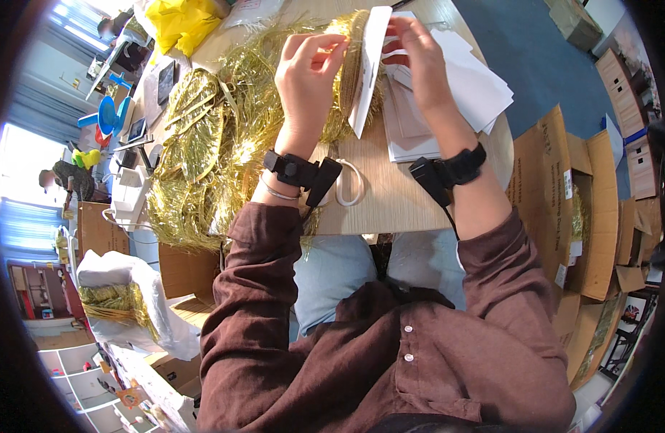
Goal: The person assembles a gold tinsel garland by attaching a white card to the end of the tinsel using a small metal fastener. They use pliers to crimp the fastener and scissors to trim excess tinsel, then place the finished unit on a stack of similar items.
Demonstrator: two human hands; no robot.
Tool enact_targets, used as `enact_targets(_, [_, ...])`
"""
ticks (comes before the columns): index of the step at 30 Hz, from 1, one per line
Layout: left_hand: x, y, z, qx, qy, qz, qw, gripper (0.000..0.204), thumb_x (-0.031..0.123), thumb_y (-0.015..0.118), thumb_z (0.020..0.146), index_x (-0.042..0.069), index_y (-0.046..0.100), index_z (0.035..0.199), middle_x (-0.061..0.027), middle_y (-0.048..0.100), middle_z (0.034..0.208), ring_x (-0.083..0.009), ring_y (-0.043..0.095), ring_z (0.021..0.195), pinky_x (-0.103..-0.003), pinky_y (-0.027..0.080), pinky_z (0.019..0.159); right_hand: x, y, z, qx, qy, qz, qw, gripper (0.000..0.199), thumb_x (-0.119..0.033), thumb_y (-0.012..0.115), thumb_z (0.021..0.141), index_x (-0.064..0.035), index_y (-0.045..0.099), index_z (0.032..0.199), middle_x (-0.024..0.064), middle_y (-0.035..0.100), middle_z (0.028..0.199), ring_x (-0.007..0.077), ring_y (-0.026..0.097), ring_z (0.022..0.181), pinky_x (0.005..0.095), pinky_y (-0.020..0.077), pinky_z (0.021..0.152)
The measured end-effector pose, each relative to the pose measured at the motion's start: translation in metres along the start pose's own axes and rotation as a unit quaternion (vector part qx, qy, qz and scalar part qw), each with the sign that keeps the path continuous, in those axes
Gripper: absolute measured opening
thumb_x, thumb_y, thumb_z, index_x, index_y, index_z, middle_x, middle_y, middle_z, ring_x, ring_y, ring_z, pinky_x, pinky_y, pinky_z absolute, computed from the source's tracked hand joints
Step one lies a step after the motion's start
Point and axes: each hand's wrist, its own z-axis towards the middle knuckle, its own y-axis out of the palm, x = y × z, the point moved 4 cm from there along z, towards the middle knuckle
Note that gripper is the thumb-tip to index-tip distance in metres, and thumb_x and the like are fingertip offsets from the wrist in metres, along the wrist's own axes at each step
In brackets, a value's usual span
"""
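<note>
A stiff white card (372,61) stands nearly on edge above the table, tilted to the right at its top. Along its left face runs a bundle of gold tinsel fringe (354,43) with a banded edge. My right hand (417,61) grips the card from the right, its fingers curled at the edge and partly hidden. On the other side my left hand (308,76) is closed in a pinch, fingertips at the tinsel. A large heap of loose gold tinsel (195,144) spreads over the table, left of my left hand.
White sheets (469,86) lie stacked on the wooden table (375,209) at right. A white loop (352,184) rests near the front edge. A yellow plastic bag (181,25) sits at the far left. Open cardboard boxes (549,187) stand right of the table. Other people are in the left background.
</note>
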Motion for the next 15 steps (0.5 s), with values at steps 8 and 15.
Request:
enact_targets(8, [0.001, 0.023, -0.009, -0.077, -0.041, -0.017, 0.996, 0.016, 0.012, 0.075, 0.089, 0.003, 0.074, 0.103, -0.0090, 0.065, 0.095, -0.0176, 0.072, 0.076, -0.028, 0.056, 0.067, 0.005, -0.014, 0.007, 0.011, 0.006, -0.165, 0.986, 0.057, -0.022, 0.085, 0.082, 0.0036, 0.061, 0.127, 0.0107, 0.073, 0.103, 0.0176, 0.068, 0.090, 0.0295, 0.0542, 0.083])
enact_targets(15, [-0.025, 0.046, -0.020, -0.136, -0.241, -0.156, 0.948, 0.019, 0.014, 0.072, 0.093, -0.003, 0.072, 0.102, -0.0060, 0.072, 0.091, -0.0119, 0.070, 0.081, -0.025, 0.058, 0.071, 0.022, -0.032, 0.007, 0.043, 0.111, -0.080, 0.990, 0.050, -0.006, 0.086, 0.077, 0.0066, 0.065, 0.121, 0.0133, 0.073, 0.107, 0.0162, 0.068, 0.093, 0.0298, 0.0548, 0.083])
